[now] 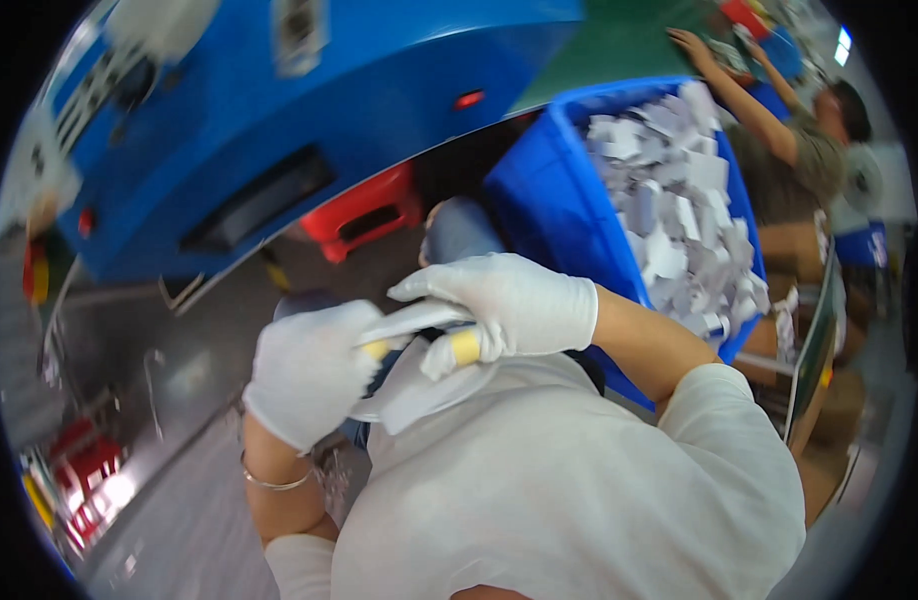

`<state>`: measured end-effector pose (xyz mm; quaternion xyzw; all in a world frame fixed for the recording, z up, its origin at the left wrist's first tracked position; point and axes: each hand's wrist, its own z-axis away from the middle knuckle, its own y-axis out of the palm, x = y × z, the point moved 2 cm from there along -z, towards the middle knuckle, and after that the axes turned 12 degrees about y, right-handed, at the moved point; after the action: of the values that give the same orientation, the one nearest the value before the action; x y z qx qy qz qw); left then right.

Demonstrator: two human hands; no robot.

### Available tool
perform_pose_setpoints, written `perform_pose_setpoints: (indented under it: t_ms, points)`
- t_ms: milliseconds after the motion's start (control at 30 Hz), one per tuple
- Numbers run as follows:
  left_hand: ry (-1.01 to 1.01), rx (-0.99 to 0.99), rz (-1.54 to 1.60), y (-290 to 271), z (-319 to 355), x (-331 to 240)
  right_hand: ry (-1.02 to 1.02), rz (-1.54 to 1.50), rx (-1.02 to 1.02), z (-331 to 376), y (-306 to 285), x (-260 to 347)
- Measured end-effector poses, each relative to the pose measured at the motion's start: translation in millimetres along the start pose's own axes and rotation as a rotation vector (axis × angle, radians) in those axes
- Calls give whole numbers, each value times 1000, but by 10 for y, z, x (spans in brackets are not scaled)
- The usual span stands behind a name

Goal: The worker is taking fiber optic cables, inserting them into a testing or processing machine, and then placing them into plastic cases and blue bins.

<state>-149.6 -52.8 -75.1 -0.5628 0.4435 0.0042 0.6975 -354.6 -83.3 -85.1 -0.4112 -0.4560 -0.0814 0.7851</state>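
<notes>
Both my hands wear white gloves with yellow bands at the fingers, and they meet in front of my body. My left hand [309, 372] is closed round one end of a pale, curved flat piece [419, 395], which looks like thin white plastic or card; its exact kind I cannot make out. From the other side, my right hand [519, 303] grips the same piece, thumb on top and fingers curled in. Part of the piece is covered by the gloves. To the right of my hands stands a blue bin [524, 190], heaped with similar white pieces [669, 210].
A large blue machine [379, 75] with red buttons stretches across the far side. Beneath it sits a red stool [364, 215]. At the far right, a co-worker [794, 140] reaches over a green tabletop [619, 45]. Red items [84, 465] lie at the lower left.
</notes>
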Motion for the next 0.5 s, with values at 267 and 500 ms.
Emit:
perform_pose_setpoints:
  t_ms: [267, 500]
  points:
    - [-36, -144, 352, 96, -246, 90, 740, -381, -225, 537, -1238, -669]
    - [-297, -78, 644, 189, -147, 166, 416, -1095, -1043, 786, -2801, -1986]
